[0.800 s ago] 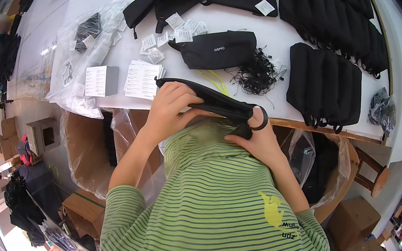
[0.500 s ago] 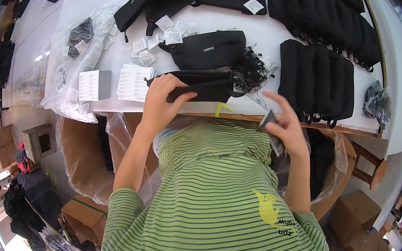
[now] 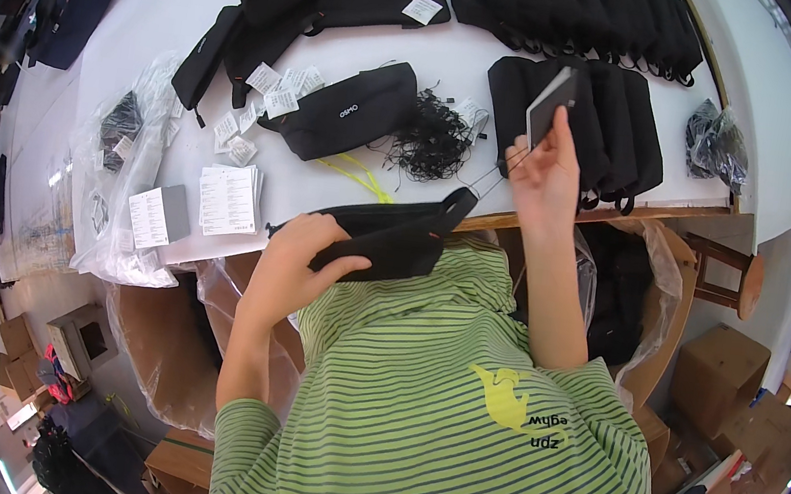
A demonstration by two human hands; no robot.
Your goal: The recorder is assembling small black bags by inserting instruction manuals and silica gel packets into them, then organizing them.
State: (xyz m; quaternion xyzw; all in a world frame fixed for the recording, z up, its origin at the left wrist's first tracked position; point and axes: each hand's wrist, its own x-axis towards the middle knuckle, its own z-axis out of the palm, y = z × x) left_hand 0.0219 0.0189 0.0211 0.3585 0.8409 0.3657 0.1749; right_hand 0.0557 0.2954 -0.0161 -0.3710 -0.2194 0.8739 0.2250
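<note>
My left hand (image 3: 297, 260) is closed on the left end of a black pouch (image 3: 386, 246), which it holds over the table's front edge. Up and to the right, my right hand (image 3: 544, 176) grips a dark grey hang tag (image 3: 548, 108) with a pale edge. A thin cord (image 3: 490, 180) stretches from that hand to the loop at the pouch's right end, which is pulled up. Just beyond lie a second black pouch (image 3: 353, 111) and a tangled heap of black cords (image 3: 432, 138). A yellow-green strip (image 3: 362, 180) rests between the two pouches.
Stacks of white printed cards (image 3: 228, 202) and a grey-sided card block (image 3: 157, 216) sit left of my hands. Small white labels (image 3: 281, 95) are scattered beyond. Rows of black pouches (image 3: 618, 126) lie at the right. Plastic-lined cartons (image 3: 146, 345) stand below the table edge.
My right hand has risen with the tag, drawing the cord taut and lifting the pouch's loop. The pouch has come nearer to me, over the table edge. The whole view has shifted slightly.
</note>
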